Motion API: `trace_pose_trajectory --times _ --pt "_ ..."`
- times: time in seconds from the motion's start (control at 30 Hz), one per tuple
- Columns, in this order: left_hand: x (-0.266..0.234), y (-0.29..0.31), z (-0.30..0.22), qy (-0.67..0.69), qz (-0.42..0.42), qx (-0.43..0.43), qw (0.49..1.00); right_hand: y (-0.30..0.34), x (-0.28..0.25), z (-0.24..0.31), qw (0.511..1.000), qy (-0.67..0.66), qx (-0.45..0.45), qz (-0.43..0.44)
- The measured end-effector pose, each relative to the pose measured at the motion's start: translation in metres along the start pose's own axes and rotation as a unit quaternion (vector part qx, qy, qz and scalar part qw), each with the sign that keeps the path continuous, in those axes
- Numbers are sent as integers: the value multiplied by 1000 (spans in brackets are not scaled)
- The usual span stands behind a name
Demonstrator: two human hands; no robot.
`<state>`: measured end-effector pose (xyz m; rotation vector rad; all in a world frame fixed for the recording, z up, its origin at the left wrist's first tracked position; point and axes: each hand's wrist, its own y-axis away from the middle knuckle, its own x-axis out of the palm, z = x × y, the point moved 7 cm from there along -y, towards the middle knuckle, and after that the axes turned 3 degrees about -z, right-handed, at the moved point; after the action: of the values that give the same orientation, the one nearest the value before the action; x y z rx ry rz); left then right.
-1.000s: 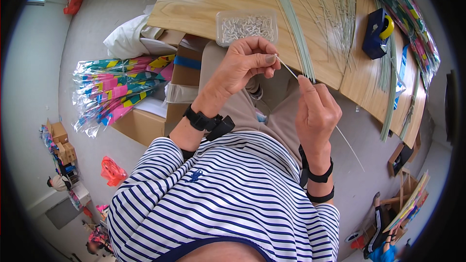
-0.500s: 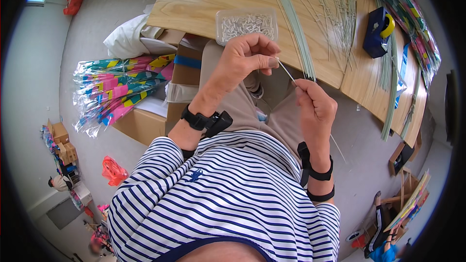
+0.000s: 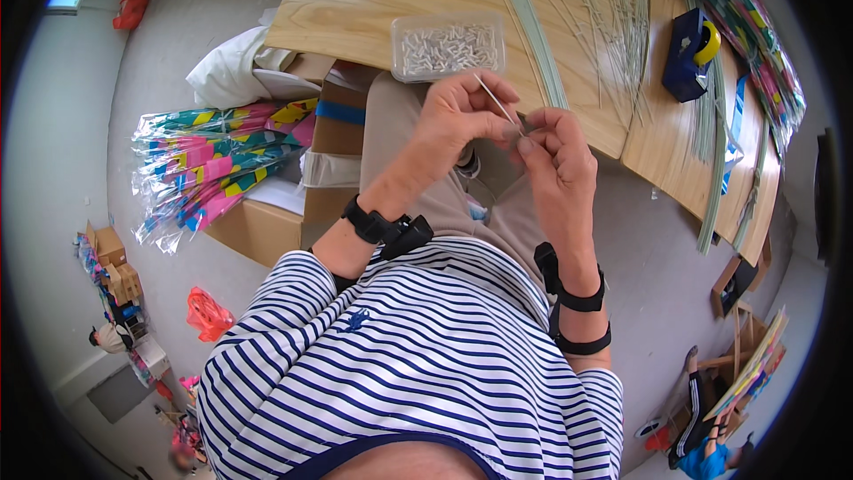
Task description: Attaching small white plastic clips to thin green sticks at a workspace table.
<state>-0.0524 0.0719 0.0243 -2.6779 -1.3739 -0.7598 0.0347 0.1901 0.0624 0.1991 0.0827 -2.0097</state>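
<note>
- The person's striped shirt (image 3: 400, 338) fills the bottom of the view, above beige trousers (image 3: 384, 129).
- A black strap (image 3: 373, 224) circles the left wrist, with a small black block attached; two more black bands sit on the right forearm.
- The left hand (image 3: 449, 120) is raised over the lap, its thumb and fingers closed on a thin white rod (image 3: 496, 98), which slants across the curled fingers with its upper end bare.
- The right hand (image 3: 562, 156) meets it, thumb and forefinger pinched on the rod's lower visible end; the fingertips crowd together there, hiding how far the rod runs on.
- Just beyond the left hand, at the table's near edge, stands a clear tub (image 3: 394, 46) of small white pieces (image 3: 451, 46).
- On the wooden table (image 3: 346, 4), right of the tub, lies a pale green bundle of rods (image 3: 533, 31), then a looser spread of thin rods (image 3: 629, 31).
- Farther right is a dark blue tape dispenser (image 3: 681, 60) with a yellow roll, and past it a colourful wrapped bundle (image 3: 751, 44).
- Left of the legs, similar bright packs (image 3: 222, 156) lie across an open carton (image 3: 258, 233).
- A red bag (image 3: 209, 314) rests on the floor.
- Far off, lower right, is another person (image 3: 704, 462) in a blue top.
</note>
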Motion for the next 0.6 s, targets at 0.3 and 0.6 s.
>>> trace_pose_trajectory --times 0.3,0.6 --pt "-38 -15 -3 22 -74 6 997 6 -28 -23 993 112 -24 -33" --pt "-10 -24 22 21 -27 -28 999 -20 -7 -16 990 120 -62 -51"
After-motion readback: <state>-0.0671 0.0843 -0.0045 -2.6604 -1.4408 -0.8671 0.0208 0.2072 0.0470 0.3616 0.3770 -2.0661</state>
